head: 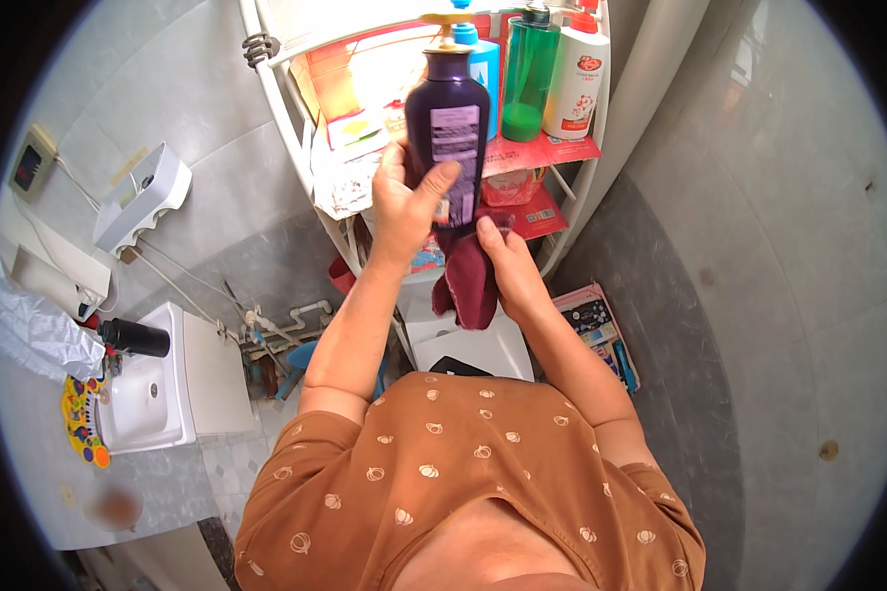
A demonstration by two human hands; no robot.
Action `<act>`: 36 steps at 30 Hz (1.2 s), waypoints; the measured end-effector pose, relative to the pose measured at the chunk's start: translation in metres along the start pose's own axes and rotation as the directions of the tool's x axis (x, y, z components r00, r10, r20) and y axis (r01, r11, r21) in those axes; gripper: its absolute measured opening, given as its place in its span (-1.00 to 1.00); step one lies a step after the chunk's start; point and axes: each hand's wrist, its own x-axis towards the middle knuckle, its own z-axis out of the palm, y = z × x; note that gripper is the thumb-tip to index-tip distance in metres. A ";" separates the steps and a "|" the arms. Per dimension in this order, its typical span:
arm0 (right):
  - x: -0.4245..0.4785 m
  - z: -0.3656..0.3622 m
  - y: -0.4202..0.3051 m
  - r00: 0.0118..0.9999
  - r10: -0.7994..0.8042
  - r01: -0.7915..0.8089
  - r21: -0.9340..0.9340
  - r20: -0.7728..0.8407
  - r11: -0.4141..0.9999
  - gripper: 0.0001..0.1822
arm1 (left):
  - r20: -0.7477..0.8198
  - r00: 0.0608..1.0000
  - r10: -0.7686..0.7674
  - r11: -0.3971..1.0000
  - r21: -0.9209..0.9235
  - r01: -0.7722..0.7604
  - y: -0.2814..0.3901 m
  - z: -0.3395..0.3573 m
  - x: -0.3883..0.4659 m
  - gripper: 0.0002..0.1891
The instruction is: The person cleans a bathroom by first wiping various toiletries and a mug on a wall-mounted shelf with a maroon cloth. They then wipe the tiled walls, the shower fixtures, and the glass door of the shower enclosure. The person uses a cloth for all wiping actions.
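Observation:
My left hand (408, 196) grips a dark purple pump bottle (458, 111) by its lower half, with the thumb across its printed back label. The bottle is upright and has a gold pump top. In my right hand (514, 273) is a dark red cloth (469, 284), pressed against the bottle's base and hanging down below it. Behind the bottle, on the upper shelf of a white rack (296, 140), stand a blue pump bottle (490, 81), a green see-through bottle (528, 81) with some liquid at its bottom, and a white bottle (576, 89) with a red pump.
A lower shelf holds a red and white package (514, 186). Below is a white toilet (480, 347) with a dark object on it. To the left are a washbasin (144, 399), a black bottle (137, 337), a yellow toy keyboard (81, 425) and a wall-mounted holder (144, 196).

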 end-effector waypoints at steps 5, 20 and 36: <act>-0.010 -0.002 0.007 0.995 0.042 -0.046 0.045 0.092 0.998 -0.54 | -0.061 0.990 0.123 0.992 0.036 -0.121 -0.023 -0.032 0.063 -0.52; -0.014 -0.008 -0.003 0.995 0.017 -0.013 -0.039 0.096 0.999 -0.62 | -0.133 0.991 -0.001 0.998 0.058 0.009 -0.073 -0.060 0.102 -0.56; 0.035 0.025 -0.124 0.901 -0.430 0.432 -0.020 0.061 0.902 -0.71 | -0.033 0.701 0.712 0.484 0.746 -0.457 0.010 -0.080 0.091 -0.64</act>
